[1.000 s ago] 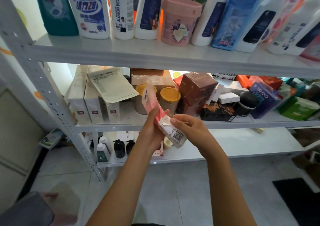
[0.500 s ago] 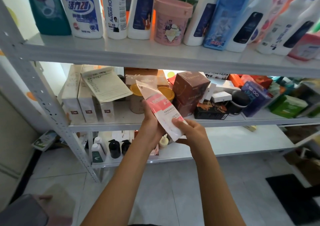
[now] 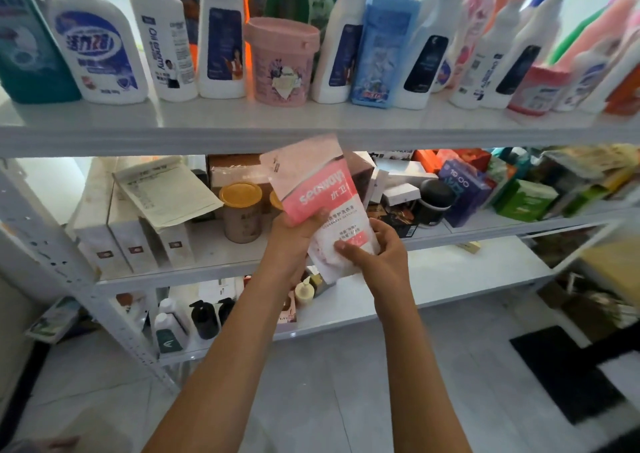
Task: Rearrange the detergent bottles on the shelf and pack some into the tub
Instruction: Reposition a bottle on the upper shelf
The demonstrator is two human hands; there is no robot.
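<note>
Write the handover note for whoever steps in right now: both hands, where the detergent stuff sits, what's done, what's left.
Left hand: grips the pink-and-white detergent pouch at mid-height.
Right hand: holds the pouch's lower part, fingers on its front.
Pouch: upright, held in front of the middle shelf, below the top shelf.
Detergent bottles: standing in a row on the top shelf, beside a pink tub.
Done: pouch in hand.
Left: place the pouch; no packing visible yet.
</note>
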